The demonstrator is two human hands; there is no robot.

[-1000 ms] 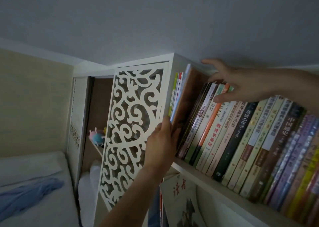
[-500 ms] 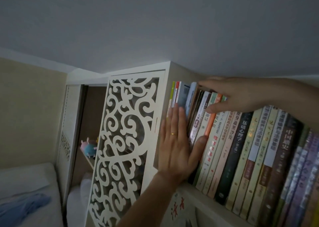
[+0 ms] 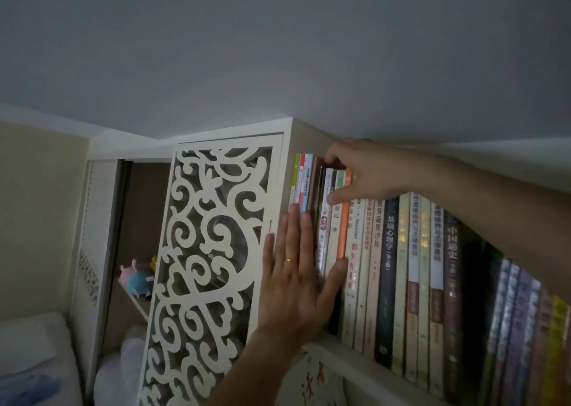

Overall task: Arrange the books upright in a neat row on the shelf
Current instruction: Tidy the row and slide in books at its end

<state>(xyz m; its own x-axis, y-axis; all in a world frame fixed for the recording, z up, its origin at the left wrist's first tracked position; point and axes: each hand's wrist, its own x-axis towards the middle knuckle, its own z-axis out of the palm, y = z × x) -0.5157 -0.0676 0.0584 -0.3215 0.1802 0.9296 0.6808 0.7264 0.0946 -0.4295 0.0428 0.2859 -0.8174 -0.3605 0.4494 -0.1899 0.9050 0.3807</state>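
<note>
A long row of upright books (image 3: 389, 269) fills the top white shelf (image 3: 364, 361) from its left end to the right edge of view. My left hand (image 3: 296, 279) lies flat with straight fingers against the spines of the leftmost thin books (image 3: 301, 180), thumb on the orange spine (image 3: 343, 226). My right hand (image 3: 367, 172) reaches over the row's top. Its fingers curl behind the tops of the books near the left end, with the thumb pressing a spine in front.
A white carved fretwork panel (image 3: 210, 251) stands just left of the books. Behind it an open compartment holds a plush toy (image 3: 137, 277). The ceiling is close above the shelf. A book with red characters (image 3: 312, 381) shows on the shelf below. White bedding (image 3: 34, 344) lies at the lower left.
The brown-covered book that my left hand held tilted out is now in line with the row. My left hand has flattened against the spines and my right hand has curled over the book tops.
</note>
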